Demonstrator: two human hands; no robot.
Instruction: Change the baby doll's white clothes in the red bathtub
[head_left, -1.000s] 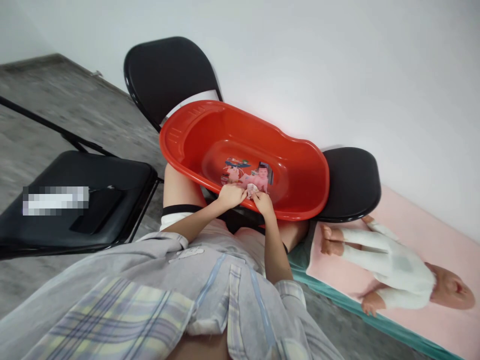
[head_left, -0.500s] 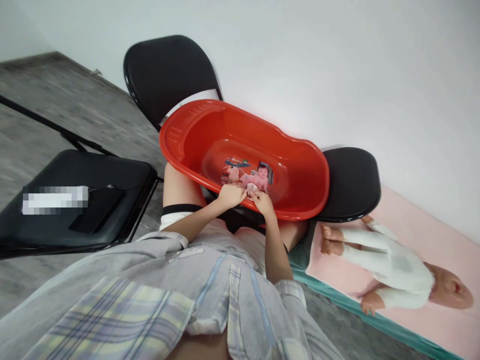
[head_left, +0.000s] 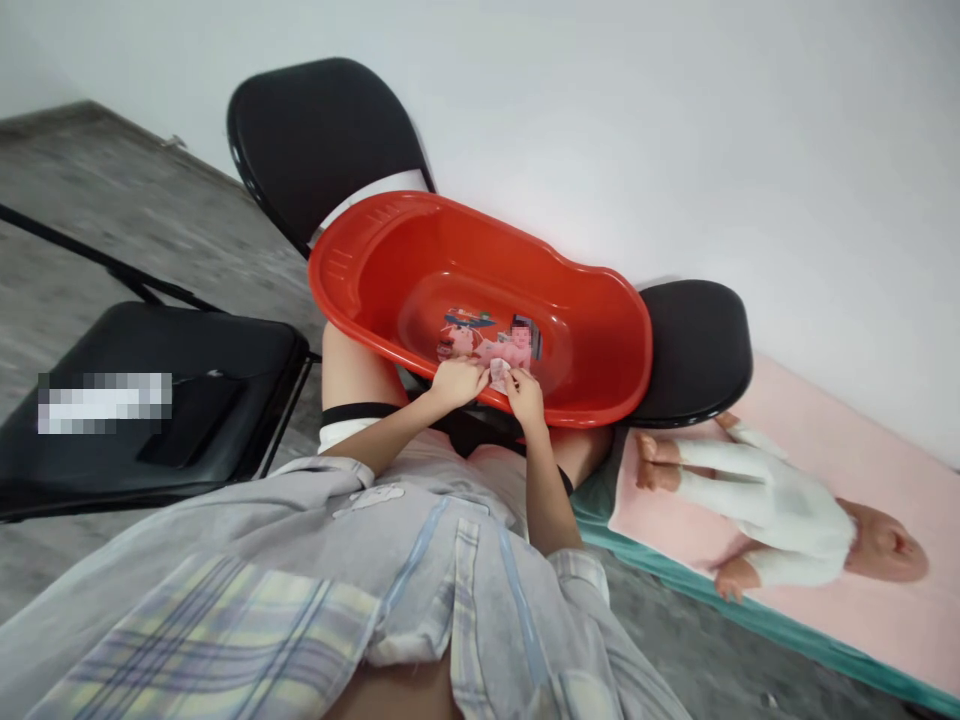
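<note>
Pinching a small pale scrap (head_left: 499, 372) over the near rim of the red tub (head_left: 600, 310), the left hand (head_left: 455, 381) and right hand (head_left: 525, 396) have their fingers together on it. It looks like the sticker's peeled edge, though that is hard to tell. Peeling it well probably calls for a low, slow pull.

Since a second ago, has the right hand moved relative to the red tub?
No. The right hand keeps pinching the small pink piece at the red tub near rim; only the camera shifted.
</note>
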